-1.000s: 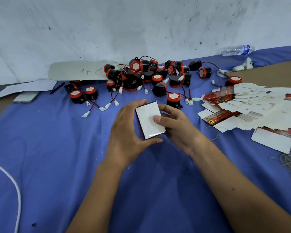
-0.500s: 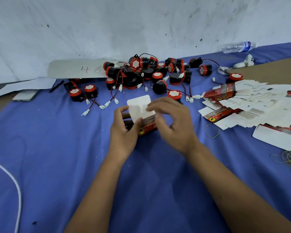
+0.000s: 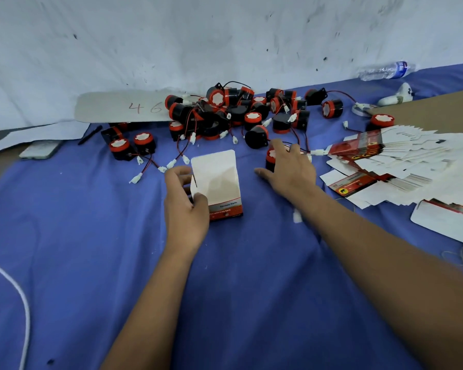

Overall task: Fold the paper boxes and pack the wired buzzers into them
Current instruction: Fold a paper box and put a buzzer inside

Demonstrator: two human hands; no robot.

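Reaching toward the far right, the right hand [image 3: 289, 166] lies with fingers spread over a single buzzer [image 3: 271, 158] on the blue tabletop [image 3: 91, 236]; its fingers touch or nearly touch the red-and-black body, though whether they have gripped it cannot be told. The left hand [image 3: 185, 201] pinches the left wall of the folded box [image 3: 217, 182], which stands upright just left of that buzzer, its long axis vertical and its white lid flap raised at the far side. The buzzer lies to the right of the box and a little farther away, so the right hand is plainly the nearer one. Its wire trails right toward a white plug [image 3: 317, 152]. Beyond lies the tangled pile of buzzers [image 3: 235, 113], and a fan of flat boxes [image 3: 401, 166] lies at the right. Nothing stands between buzzer and box.
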